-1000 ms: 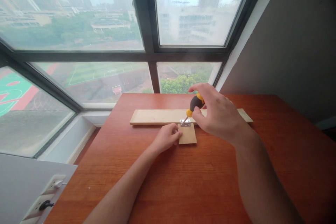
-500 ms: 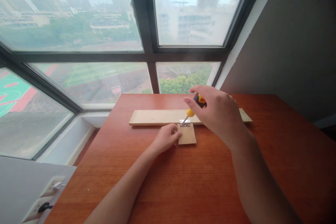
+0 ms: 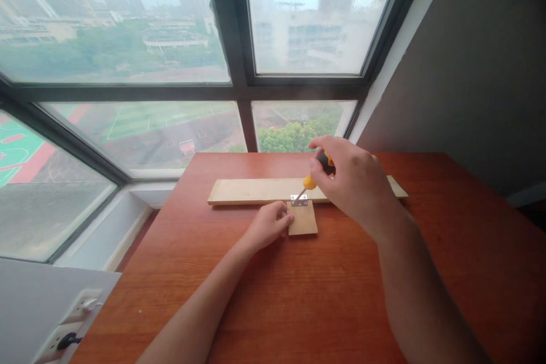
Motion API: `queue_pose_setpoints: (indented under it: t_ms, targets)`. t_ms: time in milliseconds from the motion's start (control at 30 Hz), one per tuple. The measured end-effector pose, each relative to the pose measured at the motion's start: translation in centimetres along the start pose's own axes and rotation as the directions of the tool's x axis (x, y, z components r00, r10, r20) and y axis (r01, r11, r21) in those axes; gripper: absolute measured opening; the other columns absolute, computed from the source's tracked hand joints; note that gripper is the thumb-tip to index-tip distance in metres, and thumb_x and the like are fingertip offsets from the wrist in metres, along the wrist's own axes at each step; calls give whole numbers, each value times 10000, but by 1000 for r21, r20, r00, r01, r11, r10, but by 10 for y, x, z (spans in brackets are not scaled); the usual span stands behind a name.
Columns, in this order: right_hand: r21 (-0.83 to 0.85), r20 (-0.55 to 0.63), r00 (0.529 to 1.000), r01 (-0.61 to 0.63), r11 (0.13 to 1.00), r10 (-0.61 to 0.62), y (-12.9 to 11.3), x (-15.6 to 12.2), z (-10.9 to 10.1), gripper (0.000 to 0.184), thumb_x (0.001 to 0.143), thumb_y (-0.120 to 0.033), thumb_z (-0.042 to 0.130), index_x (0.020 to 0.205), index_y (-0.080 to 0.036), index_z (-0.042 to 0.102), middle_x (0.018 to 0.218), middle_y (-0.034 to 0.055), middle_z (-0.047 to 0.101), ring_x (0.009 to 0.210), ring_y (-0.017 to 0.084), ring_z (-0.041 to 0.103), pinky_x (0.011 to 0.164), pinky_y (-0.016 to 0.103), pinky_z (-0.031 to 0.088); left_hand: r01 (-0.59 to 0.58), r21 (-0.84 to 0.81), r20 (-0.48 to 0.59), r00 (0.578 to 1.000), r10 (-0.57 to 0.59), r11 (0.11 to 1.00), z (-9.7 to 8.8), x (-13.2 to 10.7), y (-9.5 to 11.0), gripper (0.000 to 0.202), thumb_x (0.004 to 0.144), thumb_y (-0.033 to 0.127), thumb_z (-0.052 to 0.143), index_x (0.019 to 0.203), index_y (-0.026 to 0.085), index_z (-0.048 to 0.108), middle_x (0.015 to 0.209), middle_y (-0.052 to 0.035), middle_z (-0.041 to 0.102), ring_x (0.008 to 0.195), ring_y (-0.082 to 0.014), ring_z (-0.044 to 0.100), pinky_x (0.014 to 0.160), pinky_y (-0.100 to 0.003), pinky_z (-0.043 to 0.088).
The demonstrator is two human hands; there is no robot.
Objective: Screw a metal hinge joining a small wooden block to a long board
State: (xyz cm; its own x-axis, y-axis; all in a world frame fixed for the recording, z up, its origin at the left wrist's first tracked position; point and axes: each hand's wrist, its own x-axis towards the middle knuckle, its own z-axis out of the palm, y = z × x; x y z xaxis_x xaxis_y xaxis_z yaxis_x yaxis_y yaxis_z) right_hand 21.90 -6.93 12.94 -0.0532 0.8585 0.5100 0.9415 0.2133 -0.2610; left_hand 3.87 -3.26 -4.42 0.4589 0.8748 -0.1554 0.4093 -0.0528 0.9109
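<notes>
- RH [image 3: 356,182]: thumb and fingers gripping the black-and-yellow handle of the screwdriver [image 3: 310,182]; index reaches out past it. Rec.: wrap handle evenly, press along shaft axis, turn from wrist in short strokes.
- Shaft: tilted, handle up and toward table's right edge, tip down at left part of the metal hinge [image 3: 302,200]. Tip seating too small to verify. Rec.: bring shaft nearer upright (perp. to plate); a slant likely invites slip, i.e. scratched plate or chewed screw head.
- LH [image 3: 269,224]: thumb and fingers holding the small board [image 3: 303,220] at its left side; finger contact underneath is hidden. Rec.: hold firm vs. twist, fingertips clear of tip's probable slip path.
- Hinge pos.: at far edge of small board, against near edge of the long board [image 3: 251,189]; appears to bridge both. Rec.: check alignment before adding torque.
- Long board: lies approx. parallel to the far edge of the table [image 3: 324,301], between its far L and far R corners; RH hides part. No hand is seen bracing it, so it could shift; push moderately.
- Beyond table's far edge: window frame [image 3: 241,92], good daylight for checking the tip.
</notes>
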Motion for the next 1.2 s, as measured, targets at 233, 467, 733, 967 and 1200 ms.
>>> queue_pose_setpoints:
  t_ms: [233, 467, 733, 967, 1200]
  targets:
    - [-47, -7, 1000, -24, 999, 23, -2, 0, -1, 324, 921, -444, 516, 1140, -234, 631, 1087, 34, 698, 927, 260, 664, 670, 357, 433, 3, -14, 11, 1000, -3, 1000, 0, 0, -1, 218, 860, 403, 576, 820, 197, 517, 592, 16, 608, 511, -155, 594, 491, -238, 401]
    - [66, 42, 996, 70, 995, -72, 0, -1, -4, 380, 843, -227, 545, 1223, -220, 570, 1222, 38, 644, 1011, 227, 640, 710, 329, 448, -3, -30, 10, 1000, 4, 1000, -1, 0, -1, 222, 853, 403, 583, 810, 197, 513, 612, 15, 611, 513, -149, 592, 488, -234, 395]
    - [58, 10, 1000, 4, 998, -5, 1, 2, 0, 171, 917, -325, 523, 1017, -238, 631, 938, -12, 704, 814, 193, 644, 676, 323, 410, 19, -22, 6, 1000, -18, 1000, 0, -2, 4, 205, 847, 384, 589, 798, 204, 503, 568, 30, 595, 505, -144, 581, 502, -231, 398]
    - [31, 6, 1000, -16, 999, 16, -1, 0, -3, 348, 891, -395, 539, 1198, -237, 581, 1104, 39, 684, 858, 222, 646, 654, 332, 393, 19, -22, 17, 1000, -18, 1000, -2, -1, 2, 221, 847, 404, 589, 806, 200, 517, 580, 25, 600, 512, -142, 581, 502, -232, 397]
    - [92, 56, 998, 28, 995, -33, 0, 0, -6, 249, 822, -212, 536, 1065, -228, 588, 1043, 6, 682, 826, 176, 624, 656, 308, 382, 25, -31, 28, 999, -24, 999, -3, -1, 3, 232, 840, 411, 598, 807, 198, 510, 587, 23, 602, 510, -145, 582, 495, -236, 392]
